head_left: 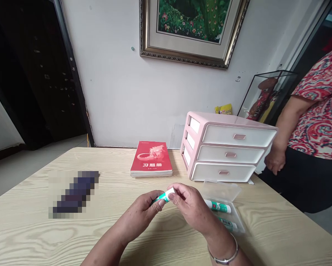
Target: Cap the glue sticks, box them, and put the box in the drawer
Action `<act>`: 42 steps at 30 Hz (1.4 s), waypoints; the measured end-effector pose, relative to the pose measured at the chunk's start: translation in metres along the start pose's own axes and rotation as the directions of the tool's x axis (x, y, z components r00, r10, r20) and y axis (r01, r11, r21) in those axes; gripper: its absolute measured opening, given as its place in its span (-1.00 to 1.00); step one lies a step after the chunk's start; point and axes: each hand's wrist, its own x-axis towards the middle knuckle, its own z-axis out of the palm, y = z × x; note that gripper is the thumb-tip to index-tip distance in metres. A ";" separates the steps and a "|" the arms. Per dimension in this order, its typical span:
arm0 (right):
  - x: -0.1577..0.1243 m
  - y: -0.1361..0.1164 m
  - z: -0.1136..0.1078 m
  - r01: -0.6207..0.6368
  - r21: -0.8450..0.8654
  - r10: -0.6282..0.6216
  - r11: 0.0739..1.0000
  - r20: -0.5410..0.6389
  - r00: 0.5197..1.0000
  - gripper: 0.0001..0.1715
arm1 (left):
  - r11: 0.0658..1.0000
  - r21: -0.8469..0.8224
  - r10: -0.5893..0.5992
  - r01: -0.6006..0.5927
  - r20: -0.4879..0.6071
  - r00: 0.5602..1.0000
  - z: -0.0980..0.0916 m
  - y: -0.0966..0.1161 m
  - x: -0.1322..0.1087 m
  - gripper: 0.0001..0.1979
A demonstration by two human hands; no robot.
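Note:
A green and white glue stick (166, 195) is held above the table between my two hands. My left hand (144, 208) is closed around its green body, thumb on top. The fingers of my right hand (189, 205) pinch its white cap end. Just right of my right hand lies an open clear plastic case (239, 218) with its lid raised at the back. Two more glue sticks, an upper one (223, 207) and a lower one (229, 224), lie in it, partly hidden by my right hand and wrist.
A red book stack (152, 157) lies at the table's back, beside a pink and white drawer unit (229, 147). A blurred dark object (74, 195) is on the left of the wooden table (38, 236). Another person (318, 111) stands at the right edge.

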 end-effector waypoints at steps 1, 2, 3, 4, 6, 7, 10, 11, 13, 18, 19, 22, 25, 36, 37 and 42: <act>0.001 0.003 0.003 -0.053 0.004 0.053 0.999 -0.025 0.998 -0.51 | 0.994 0.102 0.048 -0.042 -0.057 0.997 0.002 -0.001 0.002 -0.57; 0.003 0.006 0.006 -0.119 0.023 0.120 0.993 -0.044 0.992 -0.44 | 0.980 0.184 0.087 -0.068 -0.097 0.991 0.004 -0.002 0.003 -0.59; 0.004 0.008 0.009 -0.161 0.028 0.163 0.987 -0.065 0.985 -0.39 | 0.970 0.230 0.111 -0.082 -0.115 0.987 0.005 -0.003 0.004 -0.60; 0.005 0.010 0.010 -0.180 0.025 0.181 0.983 -0.077 0.980 -0.37 | 0.969 0.232 0.113 -0.084 -0.117 0.987 0.005 -0.003 0.004 -0.61; 0.004 0.011 0.009 -0.148 0.020 0.149 0.989 -0.075 0.986 -0.44 | 0.987 0.151 0.065 -0.053 -0.074 0.995 0.003 -0.001 0.003 -0.58; 0.004 0.010 0.007 -0.116 0.040 0.118 0.992 -0.056 0.991 -0.49 | 0.996 0.090 0.024 -0.020 -0.044 0.999 0.002 0.001 0.002 -0.55; 0.002 0.007 0.000 -0.035 0.147 0.032 0.989 0.021 0.999 -0.54 | 0.996 -0.024 -0.084 0.085 0.029 0.996 -0.003 0.004 0.000 -0.49; 0.001 0.006 -0.002 -0.021 0.157 0.014 0.987 0.040 0.999 -0.56 | 0.996 -0.026 -0.084 0.085 0.032 0.996 -0.004 0.004 -0.001 -0.49; 0.002 0.007 -0.002 -0.032 0.141 0.026 0.990 0.044 0.999 -0.56 | 0.999 0.035 -0.033 0.033 -0.003 0.999 -0.002 0.001 0.000 -0.53; 0.007 0.015 0.012 -0.225 0.112 0.232 0.968 -0.053 0.971 -0.42 | 0.938 0.347 0.079 -0.029 -0.131 0.988 0.007 -0.016 0.006 -0.65; 0.008 0.015 0.015 -0.237 0.103 0.245 0.966 -0.076 0.966 -0.41 | 0.921 0.389 0.080 -0.020 -0.139 0.987 0.009 -0.019 0.007 -0.66; 0.009 0.014 0.021 -0.242 0.098 0.253 0.965 -0.122 0.960 -0.41 | 0.906 0.424 0.087 -0.013 -0.156 0.984 0.011 -0.022 0.009 -0.67; 0.008 0.007 0.024 -0.177 0.080 0.189 0.981 -0.176 0.966 -0.44 | 0.964 0.264 0.070 -0.031 -0.138 0.988 0.013 -0.016 0.007 -0.64; -0.002 0.000 0.044 -0.013 0.023 0.015 1.000 -0.066 0.998 -0.45 | 0.760 -0.650 -0.165 0.011 -0.177 0.970 0.017 -0.020 0.011 -0.35; -0.002 0.000 0.046 -0.013 0.014 0.014 1.000 -0.064 0.998 -0.46 | 0.759 -0.651 -0.175 0.010 -0.188 0.966 0.017 -0.020 0.011 -0.36; -0.003 -0.002 0.055 0.015 0.224 -0.013 0.975 -0.008 1.000 -0.55 | 0.676 -0.731 -0.302 0.093 -0.160 0.940 0.021 -0.015 0.012 -0.40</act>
